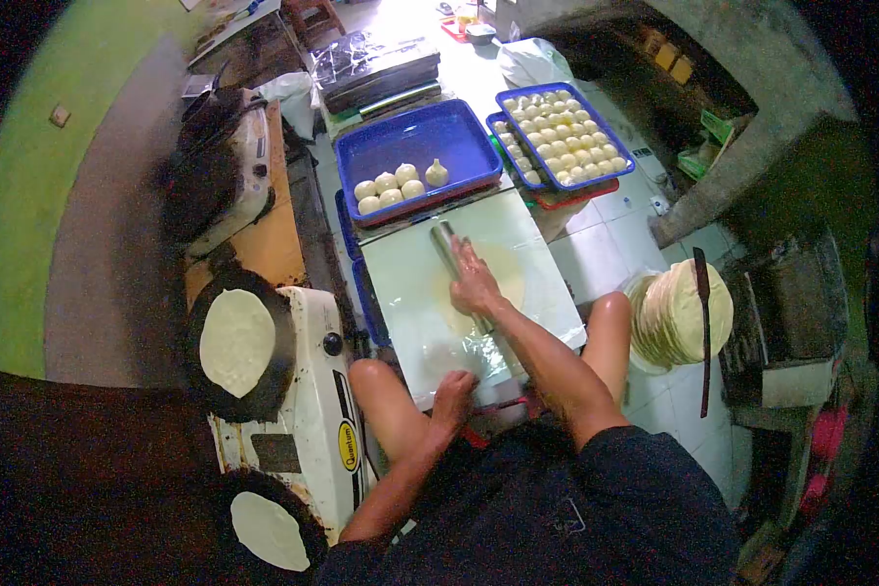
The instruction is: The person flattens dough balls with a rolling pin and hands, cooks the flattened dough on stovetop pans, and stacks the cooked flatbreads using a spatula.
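Observation:
My right hand [477,281] lies over a metal rolling pin [445,242], with the thumb on one side and the fingers along the other. Beneath the pin, a thin round sheet of pale dough [506,273] is spread on a glossy white board [400,293]. My left hand [453,398] is closed at the board's near edge, beside a shiny, plastic-like patch; what its fingers hold, if anything, is hidden. Just beyond the board stands a blue tray [410,137] with several dough balls [391,186] in its near part.
On the left, a white gas stove [308,391] carries two dark pans with flat dough rounds [236,342] [269,532]. At right, a dark spatula [702,332] rests on stacked flatbreads [664,317]. Another blue tray [610,137] of dough balls stands back right.

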Tool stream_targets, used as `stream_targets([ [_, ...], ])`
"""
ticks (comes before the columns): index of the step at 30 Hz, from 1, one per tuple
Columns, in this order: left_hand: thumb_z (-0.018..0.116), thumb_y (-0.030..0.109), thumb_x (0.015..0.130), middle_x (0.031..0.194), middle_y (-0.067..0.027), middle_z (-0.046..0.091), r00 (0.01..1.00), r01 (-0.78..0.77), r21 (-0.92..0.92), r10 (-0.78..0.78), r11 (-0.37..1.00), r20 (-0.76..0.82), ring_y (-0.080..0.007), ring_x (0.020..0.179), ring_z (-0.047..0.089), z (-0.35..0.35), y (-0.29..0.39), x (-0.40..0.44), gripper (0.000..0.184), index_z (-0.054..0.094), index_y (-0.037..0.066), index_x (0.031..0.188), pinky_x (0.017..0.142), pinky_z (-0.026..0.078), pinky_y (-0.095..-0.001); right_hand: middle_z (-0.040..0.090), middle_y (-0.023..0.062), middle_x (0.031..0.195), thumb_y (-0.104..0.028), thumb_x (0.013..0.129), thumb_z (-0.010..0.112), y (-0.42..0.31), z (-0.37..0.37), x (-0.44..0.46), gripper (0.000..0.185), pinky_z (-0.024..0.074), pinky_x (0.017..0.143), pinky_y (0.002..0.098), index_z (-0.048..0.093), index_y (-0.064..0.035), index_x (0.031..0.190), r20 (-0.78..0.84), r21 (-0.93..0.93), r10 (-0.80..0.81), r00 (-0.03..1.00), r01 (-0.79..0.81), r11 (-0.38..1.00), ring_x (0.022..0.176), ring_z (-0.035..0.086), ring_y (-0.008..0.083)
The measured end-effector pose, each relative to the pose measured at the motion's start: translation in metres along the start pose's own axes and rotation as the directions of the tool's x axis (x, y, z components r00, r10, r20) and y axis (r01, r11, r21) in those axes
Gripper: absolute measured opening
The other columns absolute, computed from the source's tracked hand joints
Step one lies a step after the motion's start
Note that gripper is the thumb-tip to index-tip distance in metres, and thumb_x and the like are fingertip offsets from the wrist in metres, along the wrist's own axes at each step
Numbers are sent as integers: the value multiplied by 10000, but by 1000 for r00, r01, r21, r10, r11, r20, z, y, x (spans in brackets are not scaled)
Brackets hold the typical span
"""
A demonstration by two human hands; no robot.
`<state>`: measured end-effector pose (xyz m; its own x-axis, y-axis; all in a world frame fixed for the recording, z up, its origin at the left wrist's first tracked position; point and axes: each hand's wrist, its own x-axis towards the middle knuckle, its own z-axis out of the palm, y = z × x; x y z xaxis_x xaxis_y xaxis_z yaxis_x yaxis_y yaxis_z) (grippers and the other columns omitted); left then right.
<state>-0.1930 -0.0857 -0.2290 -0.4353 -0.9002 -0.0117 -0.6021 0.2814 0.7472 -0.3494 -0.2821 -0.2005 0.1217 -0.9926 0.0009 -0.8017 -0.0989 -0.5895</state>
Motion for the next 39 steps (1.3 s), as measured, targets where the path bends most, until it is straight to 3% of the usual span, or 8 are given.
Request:
stream_targets([
  [2, 570, 61, 821, 922, -163, 647, 999, -39, 57, 39, 998, 0, -377, 948, 616, -1, 1, 2, 124, 651, 45, 913, 800, 518, -458, 361, 138, 1576, -131, 835, 644, -21, -15, -13, 904, 236, 1180, 609, 161, -173, 1599, 72, -135, -26, 997, 35, 990, 1408, 424, 308],
  [5, 594, 70, 808, 923, -155, 650, 984, 175, -44, -174, 984, 25, -374, 947, 617, -12, 22, 3, 121, 655, 47, 910, 806, 523, -459, 449, 40, 1530, -182, 874, 608, -26, -15, -22, 740, 202, 1158, 670, 320, -263, 1551, 227, -296, -89, 970, 156, 943, 1441, 374, 262],
  [9, 618, 54, 774, 926, -152, 655, 999, 34, 82, -35, 996, 9, -371, 950, 615, -7, 14, 0, 151, 668, 51, 916, 811, 529, -461, 503, 8, 1477, -255, 951, 575, -19, -17, -49, 501, 105, 1178, 678, 491, -303, 1443, 185, -217, -267, 946, 304, 927, 1461, 332, 290],
  [17, 630, 1, 721, 867, -154, 653, 999, -15, 130, 20, 991, -42, -377, 891, 620, -5, 16, 3, 182, 675, 54, 888, 801, 514, -450, 177, 161, 1657, -393, 913, 542, 5, -47, -67, 311, 50, 1143, 742, 766, -221, 1042, 175, -171, -251, 952, 281, 944, 1536, 86, 399],
  [25, 640, 28, 773, 878, -152, 659, 999, 42, 89, -41, 995, -2, -346, 844, 618, -8, 19, 5, 138, 674, 46, 906, 765, 504, -417, -20, 315, 1632, -125, 760, 610, 43, -30, -47, 622, 89, 1212, 604, 619, -245, 1370, -92, 53, -294, 952, 299, 953, 1525, -85, 450],
  [30, 637, -15, 747, 889, -154, 664, 983, 171, -26, -169, 985, 70, -353, 849, 628, -16, 32, 11, 168, 662, 42, 903, 773, 508, -413, 382, 291, 1497, -18, 829, 602, 32, -39, -40, 786, 419, 1055, 582, 397, -326, 1523, -46, -28, -284, 958, 283, 959, 1328, 482, 425],
  [33, 617, -51, 739, 831, -140, 655, 997, 71, 56, -73, 996, 39, -360, 819, 624, -24, 47, 15, 145, 639, 47, 844, 740, 498, -432, 498, 219, 1422, -37, 825, 620, 23, -41, -31, 799, 467, 984, 529, 390, -354, 1521, 142, -135, -271, 952, 290, 947, 1264, 538, 364],
  [39, 660, -36, 748, 850, -166, 654, 995, 96, -63, -94, 993, 38, -371, 837, 633, -20, 30, 15, 131, 637, 32, 857, 745, 508, -428, 597, 41, 1291, -91, 842, 617, 32, -23, 1, 613, 368, 1027, 476, 539, -299, 1413, -76, -191, -555, 829, 534, 824, 1183, 561, 215],
])
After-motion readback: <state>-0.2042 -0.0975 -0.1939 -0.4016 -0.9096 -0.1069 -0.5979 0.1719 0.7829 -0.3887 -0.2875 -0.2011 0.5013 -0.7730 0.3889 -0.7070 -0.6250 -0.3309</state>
